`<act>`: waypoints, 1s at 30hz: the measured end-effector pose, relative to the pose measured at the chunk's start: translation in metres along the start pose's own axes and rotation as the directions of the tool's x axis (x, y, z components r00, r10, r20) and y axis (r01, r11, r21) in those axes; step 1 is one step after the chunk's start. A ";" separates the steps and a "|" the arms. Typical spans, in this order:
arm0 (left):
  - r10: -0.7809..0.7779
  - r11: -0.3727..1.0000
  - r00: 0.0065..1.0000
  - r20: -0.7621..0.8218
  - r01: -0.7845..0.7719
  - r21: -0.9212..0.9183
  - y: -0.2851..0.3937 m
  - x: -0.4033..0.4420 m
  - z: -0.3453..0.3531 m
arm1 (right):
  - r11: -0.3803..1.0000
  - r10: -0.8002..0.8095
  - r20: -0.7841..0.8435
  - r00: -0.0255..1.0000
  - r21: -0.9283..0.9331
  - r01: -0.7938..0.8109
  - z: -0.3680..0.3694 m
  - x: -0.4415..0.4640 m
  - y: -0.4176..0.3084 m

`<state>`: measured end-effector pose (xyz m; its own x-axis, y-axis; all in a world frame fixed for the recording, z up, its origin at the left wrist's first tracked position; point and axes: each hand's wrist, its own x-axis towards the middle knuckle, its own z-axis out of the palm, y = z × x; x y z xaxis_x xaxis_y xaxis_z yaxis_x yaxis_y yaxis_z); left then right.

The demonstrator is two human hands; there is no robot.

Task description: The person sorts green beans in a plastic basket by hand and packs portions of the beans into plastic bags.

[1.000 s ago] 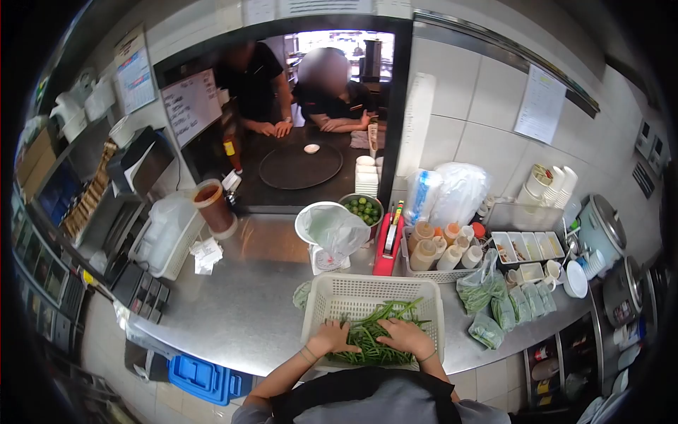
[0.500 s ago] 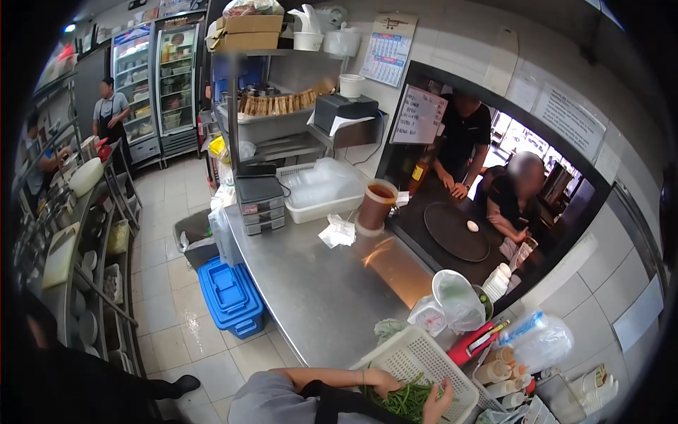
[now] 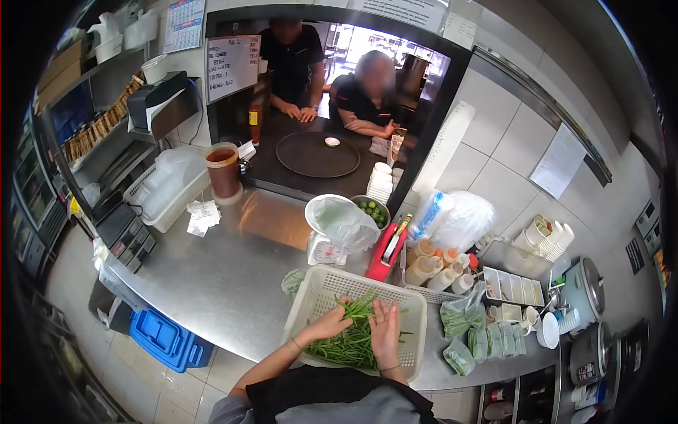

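A cream perforated plastic basket [image 3: 300, 291] sits at the counter's front edge, right before me. Cut green beans [image 3: 339, 351] are heaped in it. My left hand [image 3: 329, 324] is closed around a small bunch of the beans, held just above the heap. To its right, my right hand [image 3: 385, 328] has its palm turned up and fingers stretched out, close beside the bunch; I see nothing gripped in it. Behind the basket stands a white kitchen scale [image 3: 326, 251] with a bowl and plastic bag [image 3: 346, 222] on top.
Bagged greens [image 3: 462, 318] and sauce bottles [image 3: 441, 272] stand to the right, near a red tape dispenser [image 3: 386, 247]. A tub of brown liquid [image 3: 224, 173] is at the back left. Two people are behind the pass window, by a round black tray [image 3: 318, 154].
My view has swung to the right and down, bringing the basket to the middle. My left hand has lifted a bunch of beans; my right hand has turned palm up.
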<state>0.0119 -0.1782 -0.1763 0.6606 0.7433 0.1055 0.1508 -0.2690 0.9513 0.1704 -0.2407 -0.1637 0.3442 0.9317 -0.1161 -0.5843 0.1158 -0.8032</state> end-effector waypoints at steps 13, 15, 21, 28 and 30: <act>0.008 1.000 0.998 -0.055 -0.008 0.003 0.011 -0.006 0.024 | 0.985 0.091 0.205 0.975 0.129 -0.119 -0.016 0.006 0.014; 0.136 0.990 0.989 0.056 -0.138 0.027 0.017 -0.005 0.025 | 0.989 0.141 0.266 0.954 0.012 -0.149 -0.005 0.001 0.017; 0.152 0.987 0.976 0.157 -0.159 0.029 0.000 -0.012 0.031 | 0.975 0.183 0.187 0.965 0.090 -0.202 -0.002 0.013 0.016; 0.020 0.997 0.992 0.128 -0.029 0.070 -0.018 -0.014 0.007 | 0.979 -0.008 -0.013 1.000 0.203 0.010 -0.016 0.027 -0.021; -0.008 0.999 0.997 0.083 0.012 -0.044 -0.014 -0.010 0.002 | 0.996 0.048 0.021 0.999 0.073 -0.049 -0.021 0.027 -0.028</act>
<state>0.0050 -0.1829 -0.1914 0.7178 0.6923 0.0732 0.1265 -0.2331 0.9642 0.2117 -0.2261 -0.1567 0.3000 0.9433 -0.1417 -0.6525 0.0946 -0.7519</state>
